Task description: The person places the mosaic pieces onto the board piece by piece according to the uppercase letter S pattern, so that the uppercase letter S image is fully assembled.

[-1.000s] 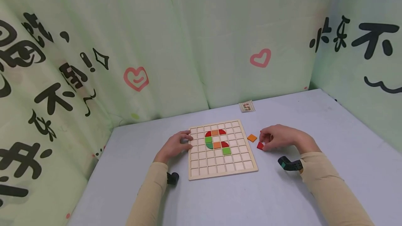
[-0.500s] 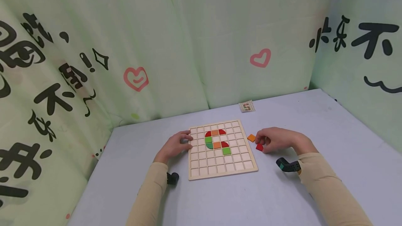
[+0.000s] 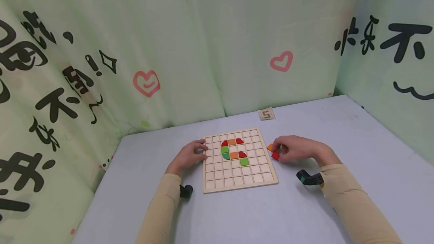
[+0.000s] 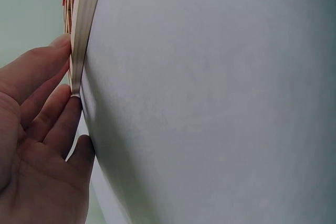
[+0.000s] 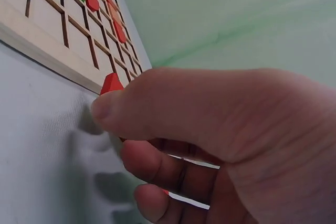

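Observation:
A wooden grid board (image 3: pixel 224 174) lies on the table, with red, orange and green tiles set in some of its squares. At its left rim rests my left hand (image 3: pixel 188 156); in the left wrist view its fairly straight fingers (image 4: pixel 62 124) touch the board's edge. My right hand (image 3: pixel 298 149), just beyond the board's right rim, pinches a red tile (image 5: pixel 111 83) between thumb and forefinger. Beside those fingertips lies an orange tile (image 3: pixel 269 147), partly covered by them. A sliver of another red piece (image 5: pixel 166 191) shows behind the lower fingers in the right wrist view.
A small card (image 3: pixel 266 113) with a red figure on a grid lies at the table's back edge. The white table (image 3: pixel 234 217) meets a pale green curtain (image 3: pixel 190 67) with dark lettering and hearts at the back and sides.
My right hand has shifted left toward the board, bringing the red tile along. Its fingers now partly cover the orange tile. My left hand stays at the board's left rim.

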Tool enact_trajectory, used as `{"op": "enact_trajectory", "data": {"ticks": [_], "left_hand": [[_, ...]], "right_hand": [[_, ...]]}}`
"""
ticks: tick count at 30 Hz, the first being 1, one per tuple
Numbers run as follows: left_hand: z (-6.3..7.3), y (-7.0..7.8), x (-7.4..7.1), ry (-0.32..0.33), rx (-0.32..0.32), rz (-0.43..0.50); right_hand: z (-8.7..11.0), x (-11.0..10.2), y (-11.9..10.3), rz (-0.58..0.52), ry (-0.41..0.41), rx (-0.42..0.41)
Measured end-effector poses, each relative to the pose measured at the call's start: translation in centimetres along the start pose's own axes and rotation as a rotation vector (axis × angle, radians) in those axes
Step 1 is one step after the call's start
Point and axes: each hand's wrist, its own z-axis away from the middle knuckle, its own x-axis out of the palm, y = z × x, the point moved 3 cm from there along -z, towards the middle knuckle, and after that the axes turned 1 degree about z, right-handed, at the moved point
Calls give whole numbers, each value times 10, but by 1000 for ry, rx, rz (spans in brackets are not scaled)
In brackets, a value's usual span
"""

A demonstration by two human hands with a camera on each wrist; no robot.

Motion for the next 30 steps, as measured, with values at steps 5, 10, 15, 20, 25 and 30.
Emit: {"op": "enact_trajectory", "data": {"ticks": [5,10,15,20,25,30], "left_hand": [[-1,-1,0,-2,-11,4],[-3,-1,0,-6,-20,7],[-3,-2,0,-12,-7,6],[-2,-2,-1,-8,-3,1],[-2,-1,-1,-7,0,2],[0,0,-1,-6,17,-1]], "right_hand": [[-4,3,-14,-13,31,-78],[-10,9,-33,-47,25,-121],[-16,19,-47,-73,28,-123],[-20,32,-55,-101,48,-76],[-20,44,-63,-99,83,-82],[-19,50,-73,-44,113,-118]]}}
